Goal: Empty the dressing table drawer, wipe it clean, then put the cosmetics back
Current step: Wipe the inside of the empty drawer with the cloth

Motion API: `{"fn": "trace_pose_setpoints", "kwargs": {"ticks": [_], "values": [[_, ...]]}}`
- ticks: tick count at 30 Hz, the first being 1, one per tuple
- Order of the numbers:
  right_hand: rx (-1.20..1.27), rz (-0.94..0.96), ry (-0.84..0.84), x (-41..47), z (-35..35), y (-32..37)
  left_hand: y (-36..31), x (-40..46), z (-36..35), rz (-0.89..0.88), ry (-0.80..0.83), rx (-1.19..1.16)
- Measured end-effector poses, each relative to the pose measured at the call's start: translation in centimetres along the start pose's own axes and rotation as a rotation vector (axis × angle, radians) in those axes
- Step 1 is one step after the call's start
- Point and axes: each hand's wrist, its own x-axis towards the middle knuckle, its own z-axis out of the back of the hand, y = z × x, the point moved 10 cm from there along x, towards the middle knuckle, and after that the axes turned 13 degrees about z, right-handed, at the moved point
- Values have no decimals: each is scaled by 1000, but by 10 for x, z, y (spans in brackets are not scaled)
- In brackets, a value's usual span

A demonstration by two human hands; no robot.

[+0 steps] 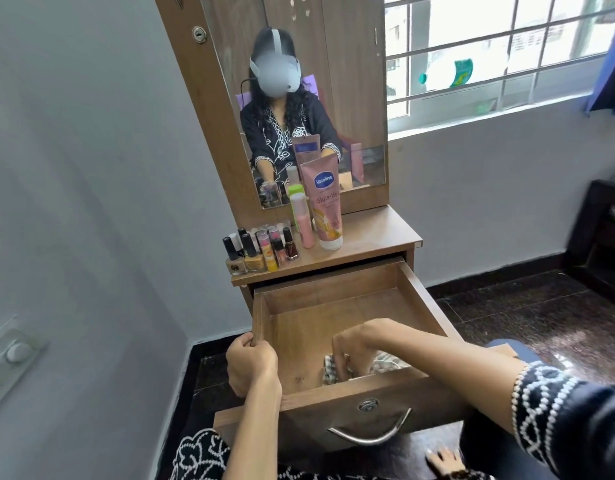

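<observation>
The person wears a black garment with white embroidery. The right sleeve (555, 407) ends below the elbow in bands of looping, bead-like white stitching; the left sleeve (200, 455) carries white floral outlines. Both forearms are bare. The mirror (354, 98) reflects a white embroidered neckline, long dark hair, and a white headset strap.

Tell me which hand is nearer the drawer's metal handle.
Right. The right hand is down inside the drawer on a cloth, just behind the front panel above the handle. The left hand grips the drawer's left wall, farther off.
</observation>
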Motion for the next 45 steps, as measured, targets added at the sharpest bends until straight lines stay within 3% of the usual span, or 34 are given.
{"fn": "trace_pose_setpoints", "kwargs": {"ticks": [10,14,21,28,33,39,45], "values": [[-30,-76,-162,46,26,25,3,0,0,6,1,2],[-26,-39,-112,50,13,47,3,1,-1,6,-5,0],[21,-44,-62,38,6,21,2,-2,0,5,6,8],[188,-213,-384,35,31,-9,1,1,1,3,-11,30],[159,-30,-147,37,6,36,-2,-6,2,-6,-4,36],[51,-156,49,1,-14,-21,-1,-6,4,-10,-8,17],[37,-272,-234,-12,15,-32,-3,-6,2,-14,-11,12]]}}
